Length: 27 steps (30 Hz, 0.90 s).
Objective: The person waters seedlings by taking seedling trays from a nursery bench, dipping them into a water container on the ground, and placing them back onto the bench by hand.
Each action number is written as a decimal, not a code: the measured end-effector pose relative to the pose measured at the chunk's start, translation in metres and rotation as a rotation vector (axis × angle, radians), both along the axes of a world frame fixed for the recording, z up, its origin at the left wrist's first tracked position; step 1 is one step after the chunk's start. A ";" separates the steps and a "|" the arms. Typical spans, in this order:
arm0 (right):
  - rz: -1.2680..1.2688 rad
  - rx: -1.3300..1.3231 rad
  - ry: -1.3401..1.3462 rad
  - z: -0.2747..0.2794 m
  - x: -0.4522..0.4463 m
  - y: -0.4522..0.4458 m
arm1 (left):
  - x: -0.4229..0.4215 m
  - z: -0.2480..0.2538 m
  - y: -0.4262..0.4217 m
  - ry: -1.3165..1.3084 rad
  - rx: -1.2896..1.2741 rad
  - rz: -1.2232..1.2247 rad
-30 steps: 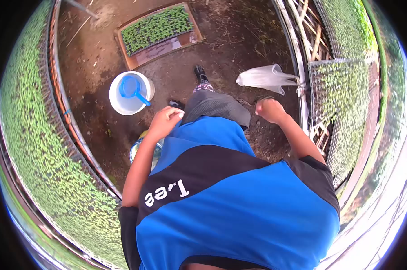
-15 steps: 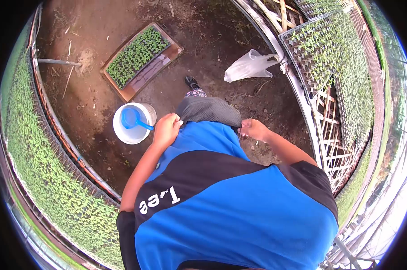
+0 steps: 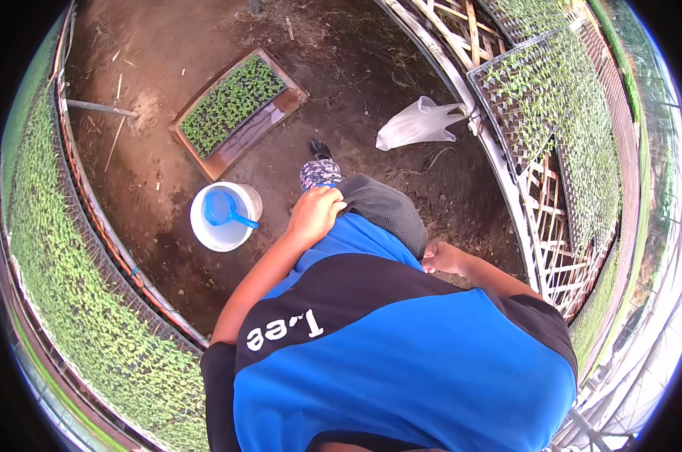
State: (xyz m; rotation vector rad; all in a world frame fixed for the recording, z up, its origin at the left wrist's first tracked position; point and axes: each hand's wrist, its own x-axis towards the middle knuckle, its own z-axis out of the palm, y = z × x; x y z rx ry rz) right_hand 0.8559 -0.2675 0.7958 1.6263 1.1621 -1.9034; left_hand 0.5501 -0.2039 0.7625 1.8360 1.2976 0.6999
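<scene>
A dark grey textured cloth (image 3: pixel 386 211) hangs across my waist over the front of my blue and black shirt (image 3: pixel 401 339). My left hand (image 3: pixel 316 215) is closed at the cloth's left edge, fingers curled over it. At the right edge, my right hand (image 3: pixel 445 258) is pinched on the cloth; its fingertips are partly hidden. Below the cloth show a patterned trouser leg (image 3: pixel 320 175) and a dark shoe (image 3: pixel 320 148). A white bucket (image 3: pixel 243 203) stands on the ground left of my left hand. Inside it rests a blue dipper (image 3: pixel 219 207), its handle pointing toward my hand.
Ahead on the soil lies a brown shallow tray (image 3: pixel 292 98) of water holding a seedling tray (image 3: pixel 231 105). A white plastic bag (image 3: pixel 420 124) lies to the right. Raised beds of seedlings (image 3: pixel 92 324) line the left; more seedling trays (image 3: pixel 544 90) sit on a lattice bench (image 3: pixel 555 226) at right.
My left hand has moved right and slightly forward along with the cloth's left edge. My right hand has shifted right and nearer my body. The cloth now hangs at more of a slant.
</scene>
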 end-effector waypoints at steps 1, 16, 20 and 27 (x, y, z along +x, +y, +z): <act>-0.043 0.014 0.004 0.000 -0.002 0.000 | -0.002 -0.001 -0.001 -0.018 -0.031 -0.007; 0.856 1.367 -0.089 0.005 -0.174 0.229 | -0.189 -0.115 -0.229 0.012 -0.530 1.409; 1.259 1.330 0.266 -0.009 -0.311 0.216 | -0.150 -0.188 -0.366 0.187 -0.852 1.685; 1.601 1.102 0.917 -0.012 -0.402 0.143 | 0.019 -0.177 -0.355 -0.548 -1.210 2.004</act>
